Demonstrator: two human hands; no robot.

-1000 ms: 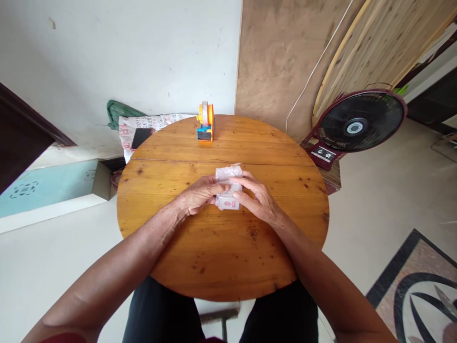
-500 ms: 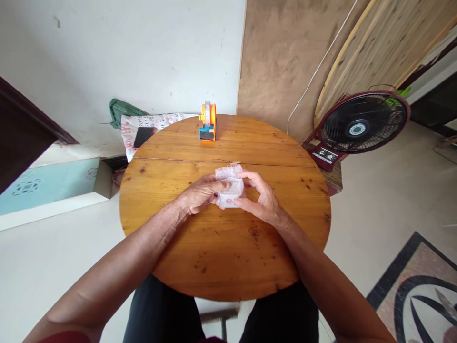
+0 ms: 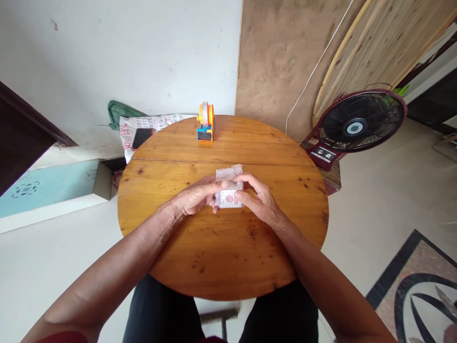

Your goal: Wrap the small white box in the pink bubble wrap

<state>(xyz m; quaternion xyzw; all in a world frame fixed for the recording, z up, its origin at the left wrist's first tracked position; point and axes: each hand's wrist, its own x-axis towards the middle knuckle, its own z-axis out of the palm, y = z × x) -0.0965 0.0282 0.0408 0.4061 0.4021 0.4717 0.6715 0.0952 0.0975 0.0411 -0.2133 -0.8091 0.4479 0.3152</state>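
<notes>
A small white package with red print, in clear bubble wrap [image 3: 229, 199], is held above the middle of the round wooden table [image 3: 221, 252]. My left hand [image 3: 200, 194] grips its left side, thumb on top and fingers underneath. From the right, my right hand [image 3: 260, 197] holds the other side, with its thumb on the front face and its index finger on the upper edge. Part of the wrap stands up loosely behind the package. The fingertips under it are mostly hidden.
An orange and blue tape dispenser [image 3: 206, 123] stands at the table's far edge. A dark phone [image 3: 142, 138] lies on a printed white sack [image 3: 126, 136] beyond the far left edge. A dark red fan [image 3: 357, 126] is beyond the table's right side.
My right thumb has moved up and onto the package's front, and more red print shows. My left thumb has shifted slightly left. Both hands still hold the package.
</notes>
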